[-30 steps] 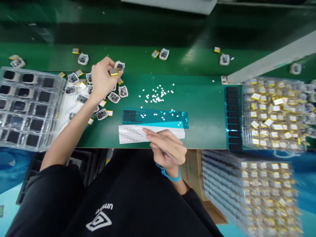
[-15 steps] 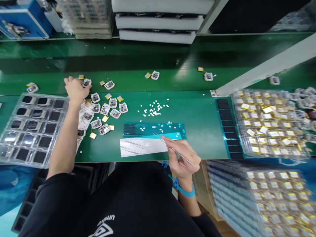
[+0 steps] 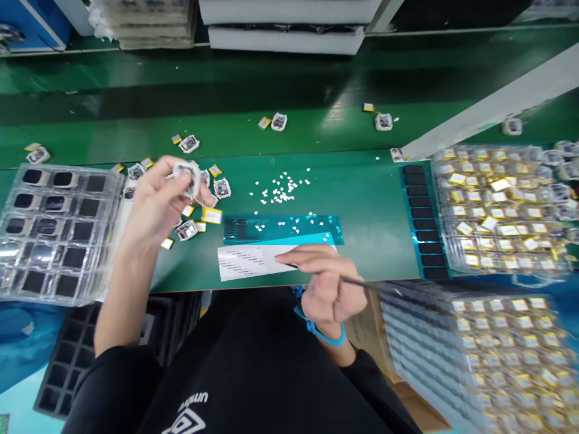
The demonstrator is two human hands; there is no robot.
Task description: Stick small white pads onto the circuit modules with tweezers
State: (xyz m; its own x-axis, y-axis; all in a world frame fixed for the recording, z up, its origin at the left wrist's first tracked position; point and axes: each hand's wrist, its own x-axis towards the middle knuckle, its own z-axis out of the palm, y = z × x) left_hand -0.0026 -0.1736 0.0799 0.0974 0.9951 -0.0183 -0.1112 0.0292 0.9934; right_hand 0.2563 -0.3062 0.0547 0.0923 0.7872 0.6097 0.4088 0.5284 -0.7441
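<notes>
My left hand [image 3: 154, 196] is closed around a white watch housing [image 3: 193, 175], holding it above the bench at the left. A yellow-edged battery [image 3: 211, 216] shows just below that housing. My right hand [image 3: 332, 286] grips a pair of tweezers [image 3: 362, 283], now dark and blurred, with the shaft pointing to the right. Under the right fingers lies a white printed sheet [image 3: 244, 262]. Behind it is a blue film strip [image 3: 283, 229] with black pieces and small white bits on it. More white bits [image 3: 283, 193] are scattered farther back.
Other housings [image 3: 186, 229] and batteries lie around my left hand. A clear tray [image 3: 84, 232] with watch faces stands left. At right are a strip of black pads [image 3: 420, 223], a tray of batteries [image 3: 500, 211] and a slanted white post [image 3: 488, 96]. Stacked trays [image 3: 506, 355] stand below.
My left hand has lifted a watch housing from the back left and brought it nearer and rightward. The tweezers in my right hand have swung from pointing at the film to pointing right.
</notes>
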